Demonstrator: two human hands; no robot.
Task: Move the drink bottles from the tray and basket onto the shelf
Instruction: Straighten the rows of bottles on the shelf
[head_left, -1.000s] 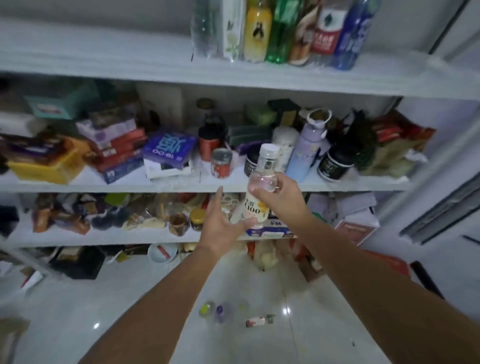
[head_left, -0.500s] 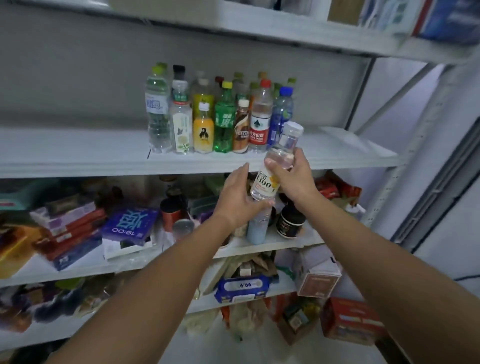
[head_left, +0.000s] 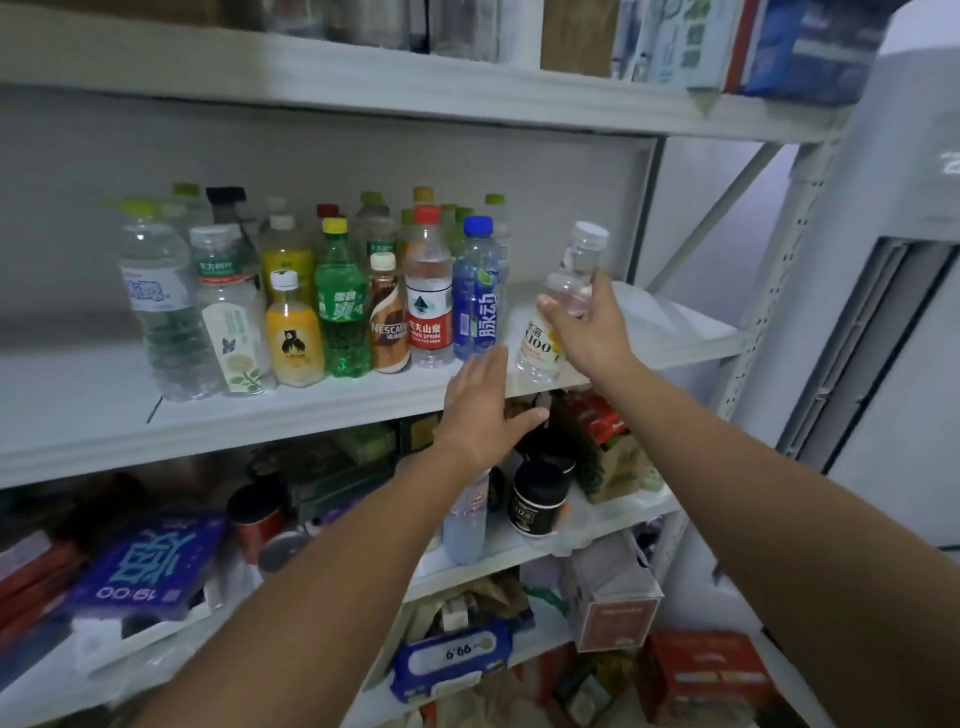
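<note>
The left hand (head_left: 485, 410) is spread flat, fingers straight, holding nothing, in front of the shelf (head_left: 311, 415) edge. The right hand (head_left: 589, 332) grips a clear plastic bottle (head_left: 569, 283), white-capped and tilted, low over the smooth white shelf just right of the blue bottle (head_left: 475, 296) ending the glossy row

We record dim, cool, bluish light, fairly even. Shadow sits deep beneath the shelf (head_left: 208, 439), so lower goods (head_left: 150, 566) read murky. The clear bottle (head_left: 543, 345) shows slight motion blur. The upright (head_left: 769, 291) leans and bows at the right edge: wide-angle distortion.
</note>
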